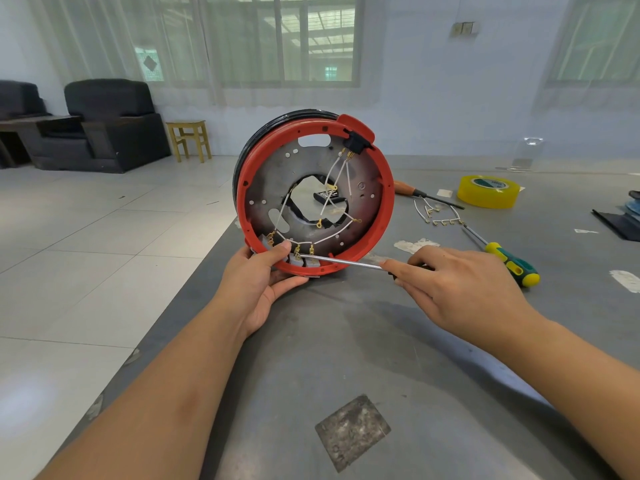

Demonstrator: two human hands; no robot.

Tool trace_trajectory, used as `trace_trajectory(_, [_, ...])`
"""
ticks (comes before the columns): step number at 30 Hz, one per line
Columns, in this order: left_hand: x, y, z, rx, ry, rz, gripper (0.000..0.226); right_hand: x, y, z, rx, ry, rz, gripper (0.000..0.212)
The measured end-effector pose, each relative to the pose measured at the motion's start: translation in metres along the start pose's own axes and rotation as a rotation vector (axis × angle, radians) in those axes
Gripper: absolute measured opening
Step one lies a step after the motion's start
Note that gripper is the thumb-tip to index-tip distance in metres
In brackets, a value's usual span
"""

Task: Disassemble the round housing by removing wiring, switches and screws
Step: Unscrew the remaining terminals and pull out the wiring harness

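Observation:
The round housing (382,216), a red ring around a grey metal plate with a central hole, stands on edge on the grey table (346,341). White wires (337,173) with brass terminals cross its inside, running from a black switch (356,142) at the top to grey switch blocks (304,261) at the bottom. My left hand (263,282) grips the lower rim, thumb inside by the blocks. My right hand (453,289) holds a screwdriver whose metal shaft (343,262) reaches left, its tip at a terminal on the blocks.
Removed white wires (436,213) lie on the table to the right. Beside them are a green-and-yellow screwdriver (509,263), an orange-handled screwdriver (415,192) and a yellow tape roll (488,191). A dark square patch (353,431) marks the near table. The table's left edge drops to a tiled floor.

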State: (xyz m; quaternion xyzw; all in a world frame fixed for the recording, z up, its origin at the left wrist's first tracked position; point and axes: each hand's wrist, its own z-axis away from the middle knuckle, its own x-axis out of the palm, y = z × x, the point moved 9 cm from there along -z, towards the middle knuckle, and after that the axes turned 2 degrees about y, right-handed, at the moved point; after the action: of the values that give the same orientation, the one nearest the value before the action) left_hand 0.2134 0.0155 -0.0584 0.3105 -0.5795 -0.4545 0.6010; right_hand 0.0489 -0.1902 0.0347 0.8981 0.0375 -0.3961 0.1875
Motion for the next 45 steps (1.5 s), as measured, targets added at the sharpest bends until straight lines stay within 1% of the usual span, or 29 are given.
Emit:
trace_trajectory(11, [-0.001, -0.001, -0.001, -0.018, 0.012, 0.018, 0.029, 0.002, -0.002, 0.000, -0.004, -0.005, 0.008, 0.029])
trace_trajectory(16, [-0.001, -0.002, -0.001, -0.003, 0.002, 0.002, 0.028, 0.006, 0.008, 0.000, 0.139, -0.055, -0.125, 0.028])
trace_trajectory(21, [-0.001, -0.001, -0.002, 0.014, 0.012, 0.013, 0.030, 0.005, 0.003, -0.002, 0.184, -0.105, -0.129, 0.028])
trace_trajectory(27, [-0.004, 0.000, -0.002, 0.030, 0.049, 0.073, 0.031, 0.010, -0.009, -0.002, 0.218, -0.261, -0.042, 0.044])
trace_trajectory(32, [-0.006, 0.000, -0.002, 0.013, 0.058, 0.108, 0.029, 0.007, -0.016, -0.004, 0.242, -0.306, -0.012, 0.054])
trace_trajectory(36, [-0.004, -0.001, -0.001, 0.032, 0.041, 0.085, 0.028, 0.008, -0.019, -0.003, 0.233, -0.341, 0.008, 0.049])
trace_trajectory(40, [-0.003, 0.000, -0.002, 0.036, 0.036, 0.082, 0.026, 0.009, -0.023, -0.002, 0.231, -0.361, 0.028, 0.048])
trace_trajectory(45, [-0.003, 0.001, -0.002, 0.036, 0.039, 0.089, 0.019, 0.014, -0.029, 0.001, 0.235, -0.383, 0.001, 0.042])
